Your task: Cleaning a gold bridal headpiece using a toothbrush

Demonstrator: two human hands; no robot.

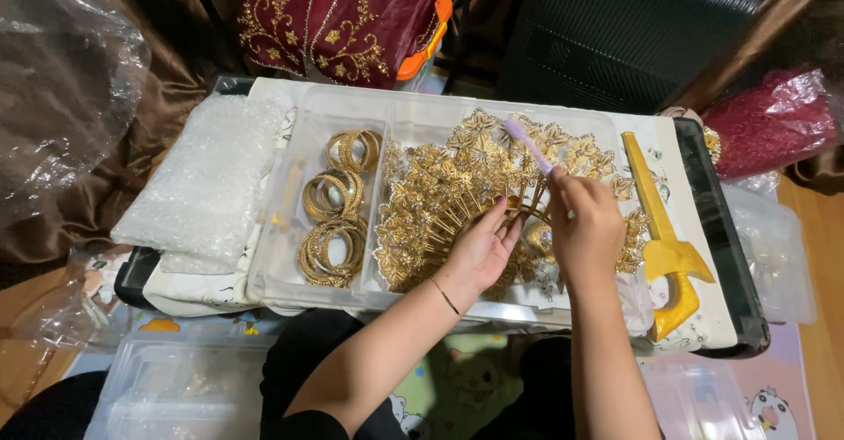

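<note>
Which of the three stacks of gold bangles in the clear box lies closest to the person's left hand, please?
The nearest-row bangle stack, lowest in the picture, lies closest to the left hand; the middle stack and far stack lie farther up the compartment.

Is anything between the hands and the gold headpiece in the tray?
Nothing visible. The left hand already rests on the gold headpiece, and the right hand holds a lilac toothbrush with its head over the headpiece. The bangles sit in a separate compartment to the left.
</note>
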